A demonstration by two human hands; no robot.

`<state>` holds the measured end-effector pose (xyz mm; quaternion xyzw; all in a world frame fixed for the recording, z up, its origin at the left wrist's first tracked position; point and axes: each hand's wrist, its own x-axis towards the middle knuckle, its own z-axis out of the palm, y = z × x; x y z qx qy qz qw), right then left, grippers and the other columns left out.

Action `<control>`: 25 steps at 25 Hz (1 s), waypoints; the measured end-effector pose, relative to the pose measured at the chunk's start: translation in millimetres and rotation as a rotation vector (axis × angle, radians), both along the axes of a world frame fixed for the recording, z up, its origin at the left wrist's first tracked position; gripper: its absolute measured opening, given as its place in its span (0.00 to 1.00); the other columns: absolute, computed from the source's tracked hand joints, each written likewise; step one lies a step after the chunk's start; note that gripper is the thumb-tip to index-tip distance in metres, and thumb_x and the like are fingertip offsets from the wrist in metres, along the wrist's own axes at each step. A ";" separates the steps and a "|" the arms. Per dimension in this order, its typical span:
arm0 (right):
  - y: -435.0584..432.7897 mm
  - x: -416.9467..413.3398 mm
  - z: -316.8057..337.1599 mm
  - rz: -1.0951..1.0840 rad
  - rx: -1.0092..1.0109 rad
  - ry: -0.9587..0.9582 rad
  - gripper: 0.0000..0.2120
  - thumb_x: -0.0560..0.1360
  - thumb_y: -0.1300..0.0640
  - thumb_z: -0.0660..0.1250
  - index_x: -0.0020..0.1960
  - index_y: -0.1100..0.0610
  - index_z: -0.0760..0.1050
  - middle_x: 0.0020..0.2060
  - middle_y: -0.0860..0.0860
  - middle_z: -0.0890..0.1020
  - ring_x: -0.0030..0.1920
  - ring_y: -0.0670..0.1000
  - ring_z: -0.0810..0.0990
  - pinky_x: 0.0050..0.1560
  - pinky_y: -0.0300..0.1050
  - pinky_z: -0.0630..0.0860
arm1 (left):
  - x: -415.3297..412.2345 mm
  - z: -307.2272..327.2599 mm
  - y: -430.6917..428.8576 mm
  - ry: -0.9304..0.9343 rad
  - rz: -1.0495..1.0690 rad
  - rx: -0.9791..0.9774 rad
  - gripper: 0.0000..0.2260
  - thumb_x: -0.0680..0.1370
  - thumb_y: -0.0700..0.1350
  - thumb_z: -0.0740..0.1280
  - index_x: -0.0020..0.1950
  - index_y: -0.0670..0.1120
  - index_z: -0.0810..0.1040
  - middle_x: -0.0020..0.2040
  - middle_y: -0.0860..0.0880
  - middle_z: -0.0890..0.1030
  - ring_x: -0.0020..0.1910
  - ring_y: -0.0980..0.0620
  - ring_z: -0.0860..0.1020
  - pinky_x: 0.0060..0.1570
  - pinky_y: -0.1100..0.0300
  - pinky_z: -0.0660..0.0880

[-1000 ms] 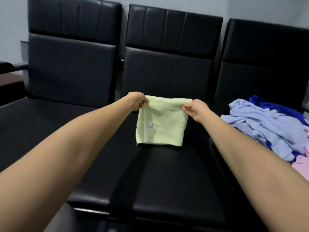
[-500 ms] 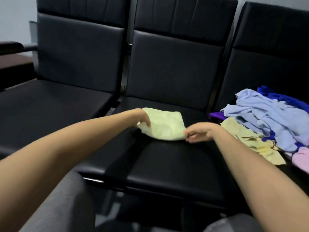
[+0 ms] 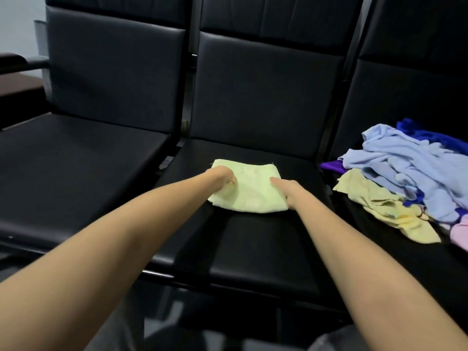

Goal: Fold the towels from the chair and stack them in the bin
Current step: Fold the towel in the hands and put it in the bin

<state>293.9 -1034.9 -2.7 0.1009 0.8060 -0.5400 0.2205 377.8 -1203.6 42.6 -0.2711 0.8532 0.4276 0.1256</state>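
A folded light green towel (image 3: 249, 190) lies flat on the seat of the middle black chair (image 3: 253, 249). My left hand (image 3: 224, 176) sits on the towel's left part with its fingers curled into the cloth. My right hand (image 3: 285, 190) rests along the towel's right edge with its fingers stretched forward. A heap of unfolded towels fills the right chair: light blue (image 3: 405, 171), pale yellow (image 3: 385, 209), dark blue (image 3: 430, 136), pink (image 3: 459, 234). No bin is in view.
The left black chair (image 3: 76, 160) has a bare seat. A dark armrest (image 3: 12, 63) juts in at the far left. The front edge of the middle seat runs just below my forearms, and grey-clad knees show at the bottom.
The green towel, held up by its top corners a second ago, has come down and now lies flat on the middle seat. Both hands came down with it.
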 end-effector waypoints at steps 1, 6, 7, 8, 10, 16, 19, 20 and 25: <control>0.6 2.9 -4.9 -0.012 -0.019 0.004 0.30 0.69 0.48 0.70 0.65 0.61 0.65 0.54 0.56 0.77 0.53 0.58 0.79 0.57 0.54 0.76 | 0.5 -1.7 2.5 0.002 0.038 0.020 0.24 0.78 0.44 0.65 0.71 0.36 0.66 0.71 0.40 0.68 0.69 0.41 0.67 0.68 0.52 0.66; 10.3 11.2 1.0 -0.012 -0.065 -0.010 0.35 0.57 0.51 0.64 0.64 0.57 0.68 0.53 0.56 0.77 0.52 0.58 0.78 0.58 0.55 0.75 | 1.5 -6.8 8.9 0.090 0.192 0.173 0.29 0.74 0.45 0.68 0.72 0.40 0.63 0.66 0.42 0.70 0.66 0.42 0.69 0.59 0.55 0.68; 14.0 12.0 2.6 -0.030 -0.090 -0.004 0.35 0.57 0.51 0.63 0.64 0.56 0.68 0.55 0.56 0.77 0.53 0.59 0.78 0.59 0.55 0.74 | 3.4 -6.0 11.5 0.120 0.222 0.235 0.27 0.74 0.45 0.68 0.71 0.40 0.65 0.64 0.42 0.71 0.64 0.43 0.70 0.57 0.54 0.69; 17.4 17.6 8.1 -0.052 -0.104 -0.001 0.33 0.58 0.52 0.63 0.63 0.57 0.69 0.56 0.56 0.77 0.54 0.59 0.78 0.59 0.55 0.74 | 3.9 -4.2 14.3 0.133 0.244 0.295 0.26 0.74 0.44 0.67 0.70 0.40 0.66 0.63 0.42 0.71 0.64 0.42 0.70 0.58 0.54 0.68; 24.5 34.6 20.2 -0.079 -0.147 0.018 0.24 0.65 0.55 0.62 0.60 0.59 0.69 0.56 0.56 0.77 0.55 0.59 0.77 0.61 0.54 0.73 | 3.6 0.7 20.6 0.142 0.260 0.390 0.25 0.75 0.43 0.67 0.70 0.40 0.65 0.64 0.42 0.70 0.66 0.42 0.69 0.61 0.53 0.68; 90.7 57.8 39.0 -0.172 -0.254 0.134 0.23 0.70 0.63 0.59 0.64 0.56 0.68 0.59 0.58 0.76 0.56 0.60 0.78 0.56 0.55 0.76 | 12.8 28.1 73.6 0.124 0.171 0.630 0.21 0.71 0.37 0.69 0.63 0.43 0.71 0.59 0.43 0.74 0.55 0.42 0.73 0.52 0.47 0.73; 138.9 74.4 43.6 -0.230 -0.272 0.180 0.23 0.70 0.56 0.64 0.65 0.56 0.70 0.58 0.57 0.79 0.54 0.59 0.80 0.55 0.55 0.77 | 18.8 38.3 120.1 0.130 0.072 0.687 0.18 0.72 0.38 0.70 0.60 0.43 0.72 0.58 0.46 0.75 0.55 0.45 0.74 0.56 0.51 0.73; 157.3 81.3 45.4 -0.256 -0.277 0.212 0.22 0.72 0.55 0.65 0.66 0.56 0.70 0.57 0.56 0.80 0.54 0.58 0.80 0.55 0.55 0.77 | 22.2 41.9 140.6 0.122 0.031 0.691 0.16 0.74 0.40 0.69 0.59 0.43 0.71 0.56 0.46 0.75 0.56 0.46 0.74 0.58 0.52 0.72; 265.8 124.1 44.9 -0.415 -0.173 0.329 0.19 0.75 0.57 0.66 0.65 0.58 0.70 0.57 0.56 0.80 0.53 0.57 0.80 0.55 0.55 0.78 | 35.5 39.3 245.7 0.064 -0.169 0.661 0.12 0.77 0.40 0.66 0.59 0.41 0.72 0.56 0.46 0.76 0.56 0.48 0.74 0.61 0.57 0.70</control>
